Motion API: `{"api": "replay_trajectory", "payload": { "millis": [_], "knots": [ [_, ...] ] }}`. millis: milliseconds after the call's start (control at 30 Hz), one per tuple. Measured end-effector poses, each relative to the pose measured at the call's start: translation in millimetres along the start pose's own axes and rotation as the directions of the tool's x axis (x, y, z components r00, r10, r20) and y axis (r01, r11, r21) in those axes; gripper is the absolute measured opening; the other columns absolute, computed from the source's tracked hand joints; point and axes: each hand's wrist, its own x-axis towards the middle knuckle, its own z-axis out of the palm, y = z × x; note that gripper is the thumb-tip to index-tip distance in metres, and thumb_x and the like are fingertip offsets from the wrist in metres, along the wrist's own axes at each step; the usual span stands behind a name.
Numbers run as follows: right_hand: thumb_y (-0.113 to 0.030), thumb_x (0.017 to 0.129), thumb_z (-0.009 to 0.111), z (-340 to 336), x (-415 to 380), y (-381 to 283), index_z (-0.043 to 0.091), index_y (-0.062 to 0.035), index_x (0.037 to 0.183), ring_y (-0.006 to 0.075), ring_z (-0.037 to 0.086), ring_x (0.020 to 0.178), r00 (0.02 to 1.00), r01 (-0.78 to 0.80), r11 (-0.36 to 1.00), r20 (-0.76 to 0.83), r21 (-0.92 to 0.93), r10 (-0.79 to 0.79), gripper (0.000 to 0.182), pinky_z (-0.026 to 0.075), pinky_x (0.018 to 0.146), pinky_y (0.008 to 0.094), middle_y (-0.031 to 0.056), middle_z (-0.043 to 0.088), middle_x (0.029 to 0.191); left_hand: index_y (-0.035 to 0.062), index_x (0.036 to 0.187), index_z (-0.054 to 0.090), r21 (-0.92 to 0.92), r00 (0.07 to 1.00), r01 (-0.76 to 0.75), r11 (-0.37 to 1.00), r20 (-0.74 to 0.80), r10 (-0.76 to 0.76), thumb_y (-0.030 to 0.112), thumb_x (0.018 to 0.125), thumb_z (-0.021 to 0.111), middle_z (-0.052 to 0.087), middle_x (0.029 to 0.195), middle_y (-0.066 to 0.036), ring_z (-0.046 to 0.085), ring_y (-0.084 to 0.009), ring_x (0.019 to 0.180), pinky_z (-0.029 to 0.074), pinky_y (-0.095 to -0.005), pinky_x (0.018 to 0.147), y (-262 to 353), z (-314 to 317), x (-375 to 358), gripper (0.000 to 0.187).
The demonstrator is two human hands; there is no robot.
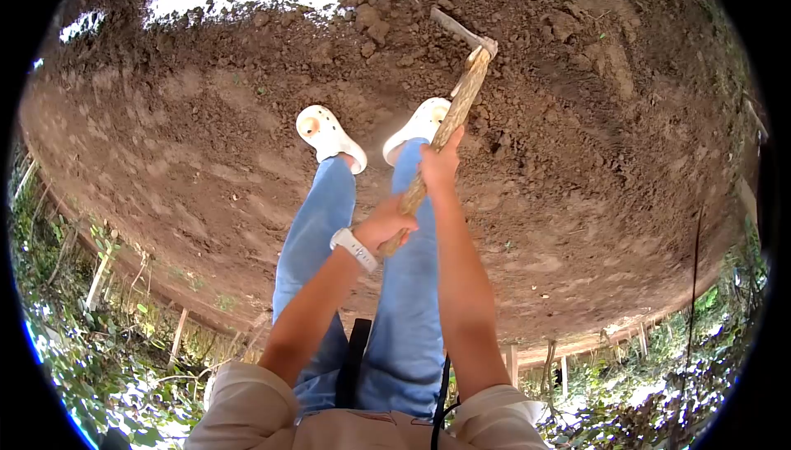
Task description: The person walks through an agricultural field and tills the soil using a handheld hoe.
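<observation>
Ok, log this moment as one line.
left hand: gripping rough brown wooden handle near its butt | right hand: gripping nearer the greyish metal hoe blade | blade: brown soil contact unclear

Your single camera sat on your head and looked forward and steeply down, past your blue jeans (317,211) to your white clogs (325,131). It was nearest your shirt (354,432) and farther from the hoe (465,96), which fitted whole in view. The round fisheye frame bowed the bare soil (206,145), catching leafy plants (99,384) past its lower edge.
</observation>
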Motion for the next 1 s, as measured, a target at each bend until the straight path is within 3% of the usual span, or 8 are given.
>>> {"api": "replay_trajectory", "payload": {
  "millis": [300,333,467,567,600,733,833,1000],
  "knots": [
    [-0.006,0.068,0.054,28.8,-80.8,-20.6,0.009,-0.0077,0.136,0.0171,0.053,0.05,0.993,-0.014,0.976,0.114,0.215,-0.01,0.082,0.042,0.043,0.0277,0.0117,0.056,0.074,0.0001,0.095,0.044,0.037,0.999,0.01,0.999,-0.045,-0.008,0.0,0.067,0.057,0.049,0.062,-0.004,0.048,-0.0127,0.044,0.039,-0.0253,0.04,-17.1,-35.4,-67.6,0.031],
    [-0.005,0.066,0.054,52.7,-66.3,16.6,0.011,-0.007,0.136,0.0171,0.053,0.05,0.988,0.148,0.978,0.007,0.15,-0.151,0.082,0.043,0.043,0.0279,0.0115,0.056,0.074,-0.0002,0.093,0.045,0.018,0.999,0.002,1.0,-0.048,-0.001,0.002,0.067,0.057,0.049,0.061,-0.005,0.048,-0.0133,0.043,0.038,-0.0261,0.04,-22.5,-36.8,-70.7,0.029],
    [-0.006,0.065,0.056,43.6,-91.1,-10.4,0.013,-0.0066,0.135,0.0196,0.056,0.056,0.97,0.242,0.969,0.01,0.06,-0.243,0.082,0.045,0.049,0.0297,0.0132,0.058,0.08,-0.0002,0.087,0.047,-0.052,0.995,-0.076,0.996,-0.073,0.072,0.004,0.067,0.058,0.048,0.058,-0.006,0.047,-0.0143,0.042,0.039,-0.0263,0.04,-27.3,-28.5,-95.3,0.022],
    [-0.008,0.066,0.055,37.8,-102.1,-57.4,0.013,-0.0083,0.136,0.0235,0.058,0.066,0.941,0.338,0.939,0.045,-0.071,-0.335,0.082,0.046,0.059,0.0319,0.0155,0.06,0.087,-0.0001,0.085,0.048,-0.141,0.999,-0.043,0.989,-0.034,0.039,0.003,0.067,0.057,0.048,0.057,-0.005,0.047,-0.014,0.042,0.039,-0.0261,0.04,-3.2,-39.7,-96.1,0.021],
    [-0.009,0.067,0.055,30.9,-107.4,-96.5,0.012,-0.0098,0.136,0.0253,0.058,0.071,0.971,0.203,0.979,0.13,-0.001,-0.201,0.081,0.046,0.064,0.0331,0.0164,0.059,0.087,-0.0001,0.085,0.048,-0.129,0.999,-0.04,0.991,-0.016,0.038,0.003,0.067,0.057,0.048,0.057,-0.005,0.047,-0.014,0.042,0.039,-0.0261,0.04,11.5,-47.5,-91.6,0.021],
    [-0.003,0.067,0.054,78.9,-64.3,-161.7,0.017,-0.0102,0.136,0.0149,0.054,0.057,0.95,0.311,0.917,-0.055,0.249,-0.307,0.078,0.045,0.051,0.0275,0.011,0.058,0.078,-0.0003,0.094,0.048,0.057,0.964,-0.26,0.964,-0.043,0.263,-0.001,0.066,0.055,0.049,0.059,-0.005,0.047,-0.0121,0.042,0.037,-0.0261,0.038,94.1,-92.1,-65.0,0.029],
    [-0.003,0.066,0.057,119.0,-3.9,-199.1,0.024,-0.007,0.134,0.0132,0.051,0.05,0.849,0.511,0.838,-0.267,0.194,-0.456,0.075,0.044,0.048,0.0269,0.0087,0.057,0.071,-0.0008,0.094,0.046,0.024,0.926,-0.373,0.927,0.061,0.371,-0.003,0.065,0.055,0.049,0.06,-0.005,0.046,-0.0117,0.042,0.037,-0.0254,0.038,154.0,-125.4,-21.4,0.03],
    [-0.008,0.071,0.054,153.3,31.2,-218.8,0.016,-0.0012,0.134,0.0151,0.053,0.05,0.906,0.394,0.919,-0.179,0.024,-0.384,0.074,0.045,0.048,0.0281,0.0158,0.059,0.085,0.0021,0.104,0.043,0.014,0.949,-0.286,0.958,0.14,0.282,-0.001,0.068,0.056,0.05,0.067,-0.004,0.048,-0.0114,0.048,0.038,-0.0249,0.042,171.9,-172.5,21.5,0.039]
  ]
}}
